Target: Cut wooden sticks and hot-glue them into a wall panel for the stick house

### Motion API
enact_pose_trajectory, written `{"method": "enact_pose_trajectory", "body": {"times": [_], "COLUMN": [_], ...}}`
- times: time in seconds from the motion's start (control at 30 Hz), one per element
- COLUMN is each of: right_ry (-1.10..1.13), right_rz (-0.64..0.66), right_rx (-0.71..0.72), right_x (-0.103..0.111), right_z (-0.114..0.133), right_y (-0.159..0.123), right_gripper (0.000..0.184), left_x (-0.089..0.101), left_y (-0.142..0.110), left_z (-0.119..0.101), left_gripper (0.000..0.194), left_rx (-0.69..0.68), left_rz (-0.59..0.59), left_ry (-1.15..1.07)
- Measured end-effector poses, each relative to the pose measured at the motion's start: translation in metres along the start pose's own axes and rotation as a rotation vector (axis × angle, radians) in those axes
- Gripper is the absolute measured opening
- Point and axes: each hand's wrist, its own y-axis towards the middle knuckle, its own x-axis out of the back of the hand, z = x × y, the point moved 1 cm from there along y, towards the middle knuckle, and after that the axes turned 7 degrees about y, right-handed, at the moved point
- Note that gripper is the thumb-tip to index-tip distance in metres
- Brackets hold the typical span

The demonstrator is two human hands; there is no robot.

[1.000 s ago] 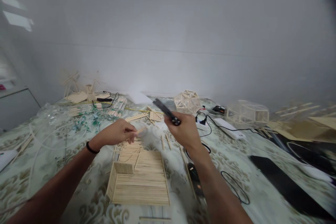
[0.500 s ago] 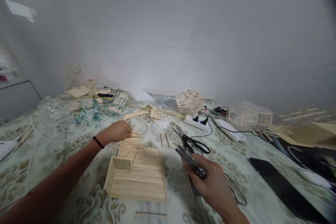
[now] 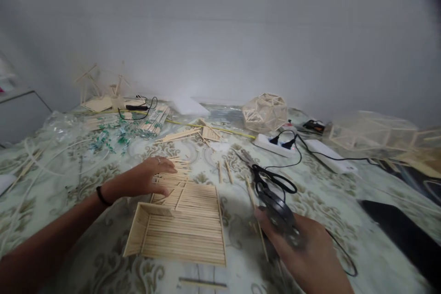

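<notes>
My left hand (image 3: 148,178) hovers over the left back corner of a wooden stick model (image 3: 182,239), thumb and fingers apart, holding nothing I can see. The model is a slatted floor panel with low walls standing at its left. Loose thin sticks (image 3: 179,164) lie just behind it, close to my left fingers. My right hand (image 3: 306,243) is closed around a dark hand tool (image 3: 280,211), blurred so its kind is unclear. Black-handled scissors (image 3: 268,177) rest just beyond that tool. A long thin stick (image 3: 257,216) lies beside my right hand.
A white power strip (image 3: 275,146) with black plugs and cords stands behind the scissors. Farther back are a stick dome (image 3: 265,112), bundled sticks (image 3: 155,119) and a yellow tape (image 3: 220,128). A dark flat object (image 3: 396,234) lies at right.
My left hand has opened from a pinch and drawn back nearer the model. My right hand, still gripping the tool, has turned and shifted rightward. The camera view has shifted too.
</notes>
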Motion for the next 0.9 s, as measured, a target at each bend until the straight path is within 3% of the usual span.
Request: {"method": "enact_pose_trajectory", "body": {"times": [0.2, 0.4, 0.57, 0.73, 0.9], "right_ry": [-0.011, 0.040, -0.048, -0.164, -0.223], "right_rz": [0.397, 0.685, 0.926, 0.996, 1.000], "right_rx": [0.030, -0.008, -0.074, -0.057, -0.022], "right_x": [-0.008, -0.024, -0.035, -0.048, -0.060], "right_z": [0.010, 0.021, 0.017, 0.014, 0.007], "right_y": [-0.008, -0.021, -0.024, -0.031, -0.041], "right_gripper": [0.016, 0.031, 0.036, 0.040, 0.033], "left_x": [-0.008, -0.012, -0.006, -0.005, -0.014], "left_y": [0.012, 0.019, 0.024, 0.030, 0.031], "left_z": [0.007, 0.010, -0.009, -0.032, -0.031], "left_gripper": [0.028, 0.020, 0.020, 0.033, 0.048], "left_rx": [-0.027, 0.009, 0.034, 0.020, 0.040], "left_rz": [-0.038, -0.111, -0.150, -0.085, -0.026], "left_ry": [0.002, 0.038, 0.045, 0.039, 0.077]}}
